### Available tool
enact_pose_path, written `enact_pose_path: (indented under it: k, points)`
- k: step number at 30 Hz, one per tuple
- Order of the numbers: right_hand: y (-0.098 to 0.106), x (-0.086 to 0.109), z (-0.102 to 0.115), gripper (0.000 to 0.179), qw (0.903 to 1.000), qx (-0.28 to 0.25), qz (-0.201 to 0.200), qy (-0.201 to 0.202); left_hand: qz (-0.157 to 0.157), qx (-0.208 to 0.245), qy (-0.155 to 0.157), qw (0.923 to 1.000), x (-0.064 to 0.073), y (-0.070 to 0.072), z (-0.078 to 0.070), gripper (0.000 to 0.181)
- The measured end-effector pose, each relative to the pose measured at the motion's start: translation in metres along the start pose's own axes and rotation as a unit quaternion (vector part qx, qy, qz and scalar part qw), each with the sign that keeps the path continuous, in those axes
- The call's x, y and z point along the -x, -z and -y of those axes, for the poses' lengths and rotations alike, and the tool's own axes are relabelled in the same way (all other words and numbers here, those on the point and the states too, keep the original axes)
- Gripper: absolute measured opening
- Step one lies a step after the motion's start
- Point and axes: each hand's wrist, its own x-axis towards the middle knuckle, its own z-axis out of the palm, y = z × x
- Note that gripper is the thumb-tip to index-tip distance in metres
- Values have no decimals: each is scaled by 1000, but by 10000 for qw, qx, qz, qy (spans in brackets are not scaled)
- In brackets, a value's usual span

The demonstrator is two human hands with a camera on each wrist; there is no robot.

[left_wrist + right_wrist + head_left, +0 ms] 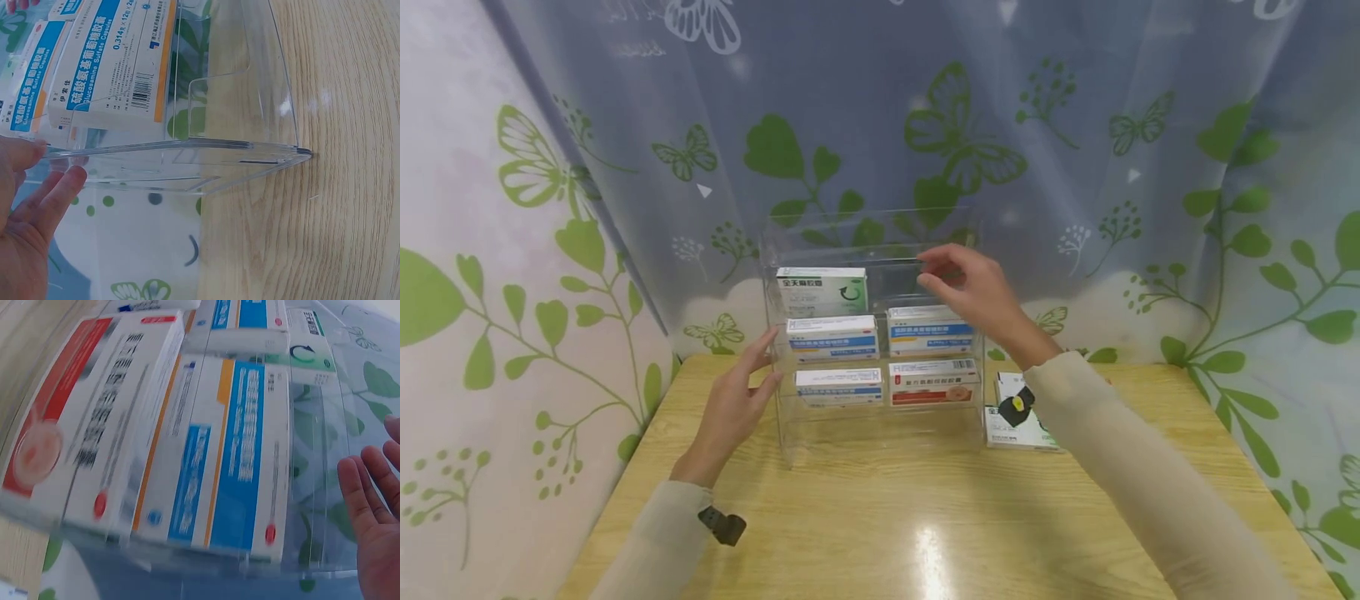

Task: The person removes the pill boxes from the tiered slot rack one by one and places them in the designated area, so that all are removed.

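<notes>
A clear acrylic display stand [883,433] with three tiers stands on the table. My left hand [737,408] is at its left side; in the left wrist view, the fingers [53,200] and thumb pinch the side panel's edge. My right hand [973,287] hovers by the top tier at the right, fingers loosely bent and holding nothing. A white and green medicine box [822,292] sits at top left. Blue and white medicine boxes [832,339] occupy both middle places, with another [838,389] at bottom left. A red and white medicine box [934,383] is at bottom right.
White and green medicine boxes [1018,433] lie on the wooden table [850,525] to the right of the stand, partly hidden by the right sleeve. Behind the stand hangs a curtain [865,100] printed with leaves and butterflies.
</notes>
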Motion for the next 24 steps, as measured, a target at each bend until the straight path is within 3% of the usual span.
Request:
enact_pose_path:
  k: [9, 17, 24]
  points:
    - [-27, -22, 13, 40, 9990, 92, 430, -14, 40, 20, 63, 10000, -1, 0, 0, 76]
    - [-51, -34, 22, 43, 9982, -201, 568, 38, 44, 5, 141, 9999, 1, 0, 2, 76]
    - [-68, -37, 23, 46, 9977, -17, 682, 61, 89, 23, 148, 9998, 0, 1, -1, 75]
